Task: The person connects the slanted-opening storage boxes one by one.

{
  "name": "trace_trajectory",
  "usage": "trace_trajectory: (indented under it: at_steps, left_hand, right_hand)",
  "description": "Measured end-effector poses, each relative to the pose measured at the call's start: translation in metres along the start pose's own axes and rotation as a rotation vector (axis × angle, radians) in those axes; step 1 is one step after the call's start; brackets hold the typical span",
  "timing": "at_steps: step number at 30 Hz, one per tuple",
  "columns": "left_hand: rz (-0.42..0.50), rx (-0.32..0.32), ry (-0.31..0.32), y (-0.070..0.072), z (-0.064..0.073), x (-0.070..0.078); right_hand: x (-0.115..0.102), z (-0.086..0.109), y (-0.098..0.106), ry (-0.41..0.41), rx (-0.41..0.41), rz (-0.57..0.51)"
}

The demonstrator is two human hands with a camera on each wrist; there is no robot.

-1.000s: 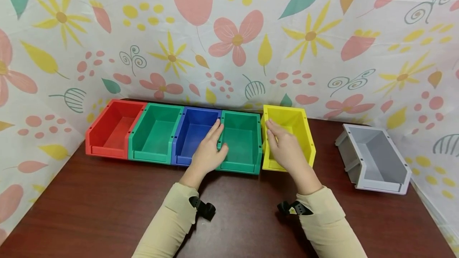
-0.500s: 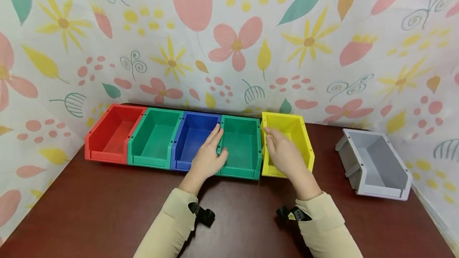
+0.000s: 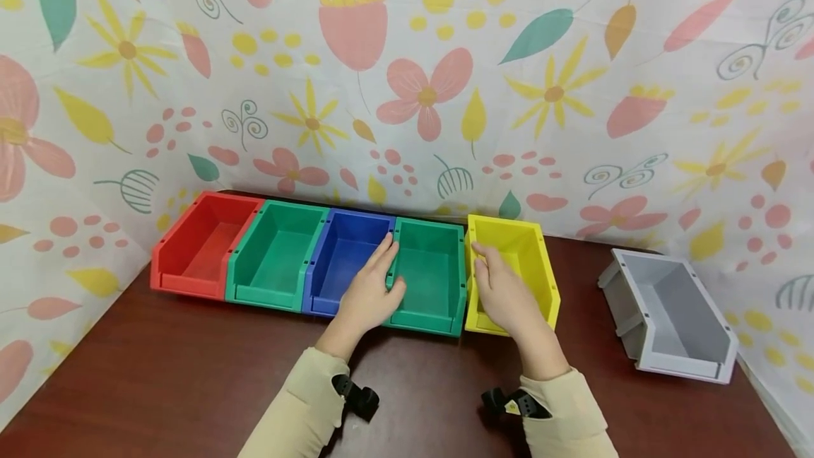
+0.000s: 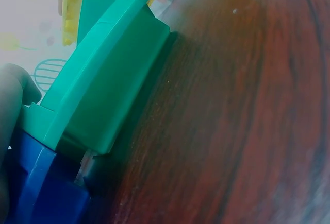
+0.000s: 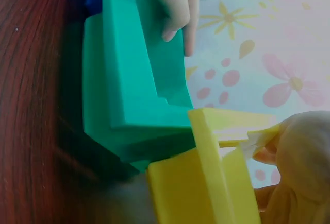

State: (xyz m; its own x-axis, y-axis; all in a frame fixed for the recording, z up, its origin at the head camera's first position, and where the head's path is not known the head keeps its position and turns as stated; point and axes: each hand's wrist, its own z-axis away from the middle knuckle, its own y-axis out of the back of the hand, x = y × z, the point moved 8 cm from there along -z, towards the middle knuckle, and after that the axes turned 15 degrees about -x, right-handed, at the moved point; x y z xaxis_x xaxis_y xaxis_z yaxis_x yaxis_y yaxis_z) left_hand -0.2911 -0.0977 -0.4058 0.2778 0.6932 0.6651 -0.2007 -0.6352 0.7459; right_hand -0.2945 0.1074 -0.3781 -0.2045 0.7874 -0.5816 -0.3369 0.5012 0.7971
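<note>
A row of open-front plastic storage bins stands on the table. My left hand [image 3: 371, 293] straddles the seam between the blue bin [image 3: 335, 271] and the right-hand green bin [image 3: 429, 267]. Its thumb reaches inside the green bin, with the long fingers fairly straight along the blue side. To the right is the yellow bin [image 3: 531, 260], its left side close beside the green one. My right hand [image 3: 506, 292] holds the yellow bin at its left wall, fingertips by the rim. In the right wrist view, curled fingers [image 5: 265, 154] meet the yellow wall; part of the grip is hidden.
Another green bin [image 3: 280, 253] and a red bin [image 3: 206, 242] continue the row leftward. A grey bin [image 3: 680, 316] stands apart at the right. The dark wood table [image 3: 191, 373] ends at a flower-print cloth [image 3: 407, 55] behind and at both sides.
The head view has tilted, so everything sits lower in it. Both hands keep their places on the bins. The gap between the green and yellow bins looks slightly narrower in front.
</note>
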Motion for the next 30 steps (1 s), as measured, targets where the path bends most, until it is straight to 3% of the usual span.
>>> trace_trajectory:
  at_steps: [13, 30]
  left_hand:
    - [0.027, -0.005, -0.009, -0.001, -0.001, -0.001]
    - [0.107, 0.019, -0.029, 0.003, -0.005, 0.000]
  right_hand:
    - [0.002, 0.002, -0.003, -0.070, -0.125, 0.101]
    - [0.011, -0.007, -0.018, -0.083, -0.151, 0.123]
